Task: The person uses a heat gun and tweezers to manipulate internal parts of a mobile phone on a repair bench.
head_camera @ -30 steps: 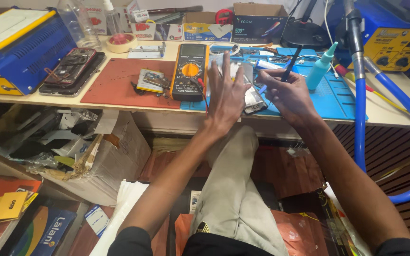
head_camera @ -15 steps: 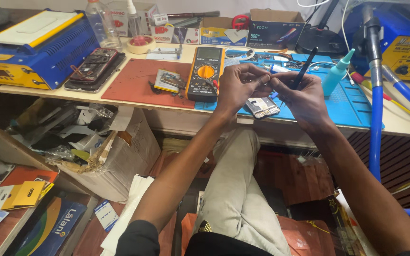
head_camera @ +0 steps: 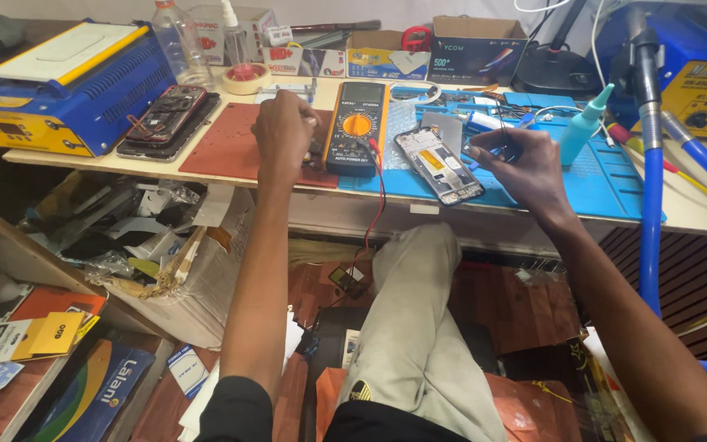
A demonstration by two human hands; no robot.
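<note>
My left hand (head_camera: 284,131) rests knuckles-up on the red mat (head_camera: 222,147), fingers curled over something small I cannot make out. Right of the multimeter (head_camera: 357,127), the opened phone (head_camera: 439,164) lies flat on the bench's blue mat (head_camera: 607,176), long axis running far-left to near-right. My right hand (head_camera: 525,168) pinches a thin blue tool (head_camera: 497,147) beside it.

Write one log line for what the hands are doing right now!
left hand: on red mat beside multimeter | right hand: pinching thin tool, beside opened phone | blue mat
</note>
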